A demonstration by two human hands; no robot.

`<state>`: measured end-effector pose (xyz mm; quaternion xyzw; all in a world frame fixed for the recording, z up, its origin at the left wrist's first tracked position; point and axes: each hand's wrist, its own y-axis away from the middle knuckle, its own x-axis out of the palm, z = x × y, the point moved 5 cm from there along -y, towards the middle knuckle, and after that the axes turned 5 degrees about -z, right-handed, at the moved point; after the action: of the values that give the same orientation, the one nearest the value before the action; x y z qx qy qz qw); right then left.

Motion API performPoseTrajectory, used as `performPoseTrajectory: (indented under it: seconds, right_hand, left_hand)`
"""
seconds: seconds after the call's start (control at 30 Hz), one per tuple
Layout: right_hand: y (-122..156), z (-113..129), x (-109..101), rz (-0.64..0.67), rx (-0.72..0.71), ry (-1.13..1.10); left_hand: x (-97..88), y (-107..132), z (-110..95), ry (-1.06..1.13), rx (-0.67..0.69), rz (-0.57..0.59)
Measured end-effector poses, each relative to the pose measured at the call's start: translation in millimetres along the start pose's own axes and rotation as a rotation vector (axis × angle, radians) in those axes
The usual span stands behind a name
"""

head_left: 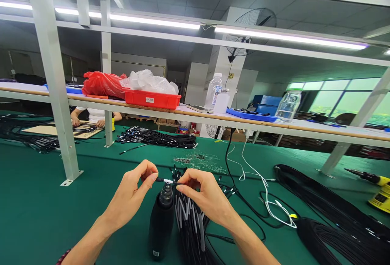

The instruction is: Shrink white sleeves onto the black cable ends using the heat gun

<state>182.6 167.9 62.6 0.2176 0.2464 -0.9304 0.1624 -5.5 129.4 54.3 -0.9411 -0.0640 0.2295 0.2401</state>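
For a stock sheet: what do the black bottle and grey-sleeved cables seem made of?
The black bottle looks like coated metal or plastic; its dull, even sheen leaves that open. The cables look PVC- or rubber-jacketed, bending freely, with grey sleeves probably heat-shrink tubing.

view: head-worn, single | faces: forward and down | nearest: left hand (129, 196), right hand (207, 196) | below: green bench mat (39, 216)
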Motion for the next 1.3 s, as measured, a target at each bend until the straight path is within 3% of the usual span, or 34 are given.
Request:
performPoseTrajectory:
  seconds: [0.5, 0.77, 1.03, 1.3]
  right_hand:
    - [3.1, 11.8, -5.0, 0.072, -0.009, 0.222]
    - [-5.7, -1.7, -0.5, 0.061, -0.007, 0.265]
    - [-9.9, -5.3, 3.2, 0.015, -0.031, 0.264]
    - [-5.0, -9.9, 4.7, -0.098, -0.009, 0.084]
  left_hand:
    - [-1.3, -1.5, 3.1, -0.013, 0.012, 0.047]
    - [2.2, -6.5, 7.8, -0.071, 0.005, 0.059]
    - [2.9, -6.5, 14.0, -0.077, -0.012, 0.009]
    - [-1.0, -2.7, 14.7, -0.011, 0.003, -0.108]
